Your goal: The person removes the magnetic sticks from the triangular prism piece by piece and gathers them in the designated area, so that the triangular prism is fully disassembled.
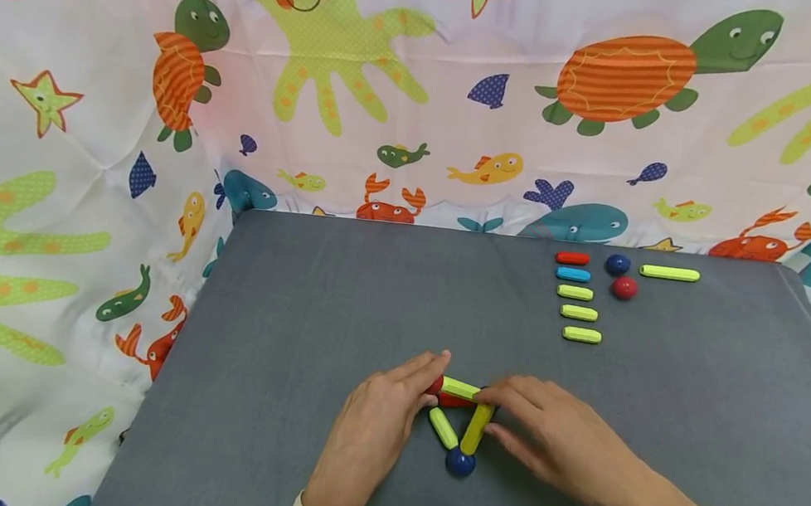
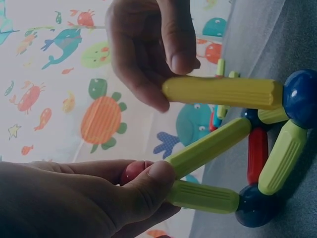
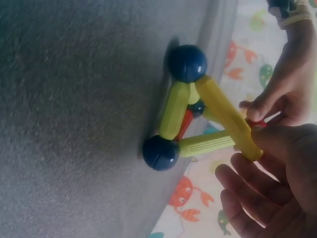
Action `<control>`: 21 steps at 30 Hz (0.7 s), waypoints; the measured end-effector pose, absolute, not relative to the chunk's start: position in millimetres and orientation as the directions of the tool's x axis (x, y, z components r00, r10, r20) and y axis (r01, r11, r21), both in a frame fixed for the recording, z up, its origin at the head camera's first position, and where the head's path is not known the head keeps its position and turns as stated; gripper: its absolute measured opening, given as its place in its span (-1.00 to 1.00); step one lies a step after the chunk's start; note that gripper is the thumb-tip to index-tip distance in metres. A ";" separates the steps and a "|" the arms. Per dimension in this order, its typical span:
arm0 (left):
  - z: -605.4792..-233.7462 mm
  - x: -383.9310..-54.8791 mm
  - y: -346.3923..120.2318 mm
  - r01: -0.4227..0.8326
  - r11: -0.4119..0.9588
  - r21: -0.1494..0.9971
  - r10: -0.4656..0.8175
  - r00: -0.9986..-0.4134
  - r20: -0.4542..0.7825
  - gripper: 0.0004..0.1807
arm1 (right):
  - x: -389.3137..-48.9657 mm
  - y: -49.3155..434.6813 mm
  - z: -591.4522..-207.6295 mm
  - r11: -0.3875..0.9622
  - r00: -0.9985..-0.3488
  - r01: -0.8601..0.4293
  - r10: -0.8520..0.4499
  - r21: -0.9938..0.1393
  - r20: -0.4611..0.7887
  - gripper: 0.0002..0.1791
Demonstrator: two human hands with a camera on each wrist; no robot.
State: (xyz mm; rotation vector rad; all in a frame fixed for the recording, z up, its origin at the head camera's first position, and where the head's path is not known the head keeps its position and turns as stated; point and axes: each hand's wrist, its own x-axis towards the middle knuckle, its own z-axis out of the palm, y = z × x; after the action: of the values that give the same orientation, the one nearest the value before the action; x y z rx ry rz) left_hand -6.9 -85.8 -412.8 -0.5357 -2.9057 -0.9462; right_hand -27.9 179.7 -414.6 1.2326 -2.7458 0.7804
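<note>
Gray tabletop, sea-animal curtain, and a ball-and-rod frame nearly closed up

So the gray tabletop sits under that curtain, with the ball-and-rod frame near the front, between the hands. Left hand pinches the red ball on top, right hand has thumb and fingers on the loose end of the yellow rod. Hands are apart from each other

My read: this is the step of fitting the last upright. Two green rods run up to the red ball, the yellow one only meets a blue ball at its lower end. Next move probably calls for swinging its free end onto the red ball while the left hand steadies the top

Funny what each view gives you: head view has the whole spare pile at the back but mostly hides the base. Left wrist shows all three bottom balls and the gap at the top, but only bits of the spares
</note>
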 end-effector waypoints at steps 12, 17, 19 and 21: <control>-411.0 -6.4 -84.5 0.321 0.771 0.550 0.305 -0.944 0.124 -0.31 | -2.5 192.7 -410.6 0.599 -0.734 -0.657 -0.647 -0.458 0.207 -0.72; -410.8 -6.5 -83.9 0.337 0.781 0.526 0.303 -0.941 0.152 -0.34 | 8.2 199.4 -416.9 0.633 -0.763 -0.608 -0.632 -0.479 0.133 -0.65; -411.1 -6.5 -83.7 0.340 0.783 0.521 0.302 -0.940 0.159 -0.34 | 11.7 200.5 -421.2 0.648 -0.772 -0.587 -0.628 -0.485 0.096 -0.64; -411.5 -6.3 -83.3 0.341 0.781 0.524 0.303 -0.940 0.160 -0.34 | 15.0 201.0 -426.4 0.659 -0.777 -0.578 -0.624 -0.482 0.079 -0.64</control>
State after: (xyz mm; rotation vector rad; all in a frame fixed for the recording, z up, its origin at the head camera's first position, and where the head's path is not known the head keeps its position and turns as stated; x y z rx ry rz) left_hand -6.3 -83.3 -411.5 -0.5246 -2.9012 -0.8726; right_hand 15.0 201.0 -426.4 1.0698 -2.9452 0.8034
